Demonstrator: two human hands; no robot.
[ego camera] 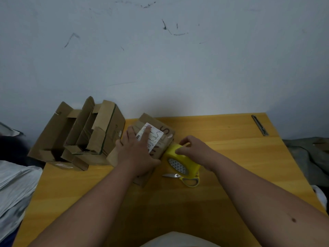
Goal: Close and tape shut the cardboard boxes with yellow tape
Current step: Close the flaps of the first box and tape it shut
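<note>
A small cardboard box (161, 130) with a white shipping label lies closed in the middle of the wooden table (231, 154). My left hand (138, 148) presses flat on its top, fingers straight over the label. A roll of yellow tape (185, 162) stands on edge against the box's right side. My right hand (192, 146) grips the top of the roll, fingers curled over it. Two larger cardboard boxes (78, 136) stand open at the table's far left corner, flaps up.
Yellow-handled scissors (185, 178) lie on the table just in front of the tape roll. A metal bar (260, 124) lies near the far right corner. A wall runs behind the table. Grey cloth (16, 182) sits off the left edge.
</note>
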